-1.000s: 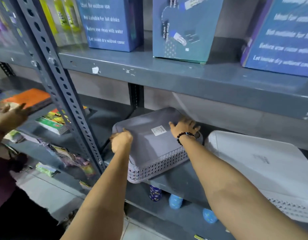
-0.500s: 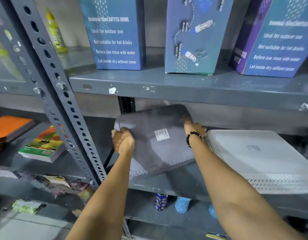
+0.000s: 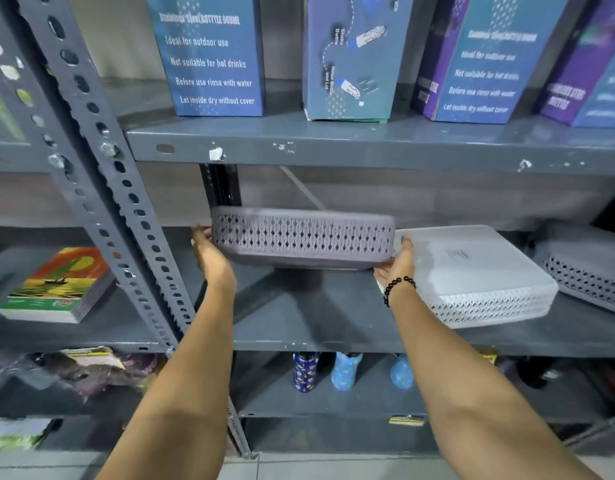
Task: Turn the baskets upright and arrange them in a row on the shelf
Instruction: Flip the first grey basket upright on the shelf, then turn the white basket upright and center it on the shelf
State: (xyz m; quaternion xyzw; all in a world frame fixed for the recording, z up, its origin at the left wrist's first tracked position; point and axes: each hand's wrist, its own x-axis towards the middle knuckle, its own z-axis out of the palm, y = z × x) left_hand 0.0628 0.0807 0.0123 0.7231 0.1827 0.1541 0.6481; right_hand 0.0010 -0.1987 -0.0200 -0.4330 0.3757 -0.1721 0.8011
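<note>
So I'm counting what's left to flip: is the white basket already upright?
No, the white basket lies upside down on the shelf, its solid base facing up.

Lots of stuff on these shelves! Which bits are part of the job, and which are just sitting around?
Part of the job: grey basket held in left hand and right hand; white basket, upside down; another grey basket far right; the shelf.

Just lying about: bottle boxes; books; patterned bottles below.
</note>
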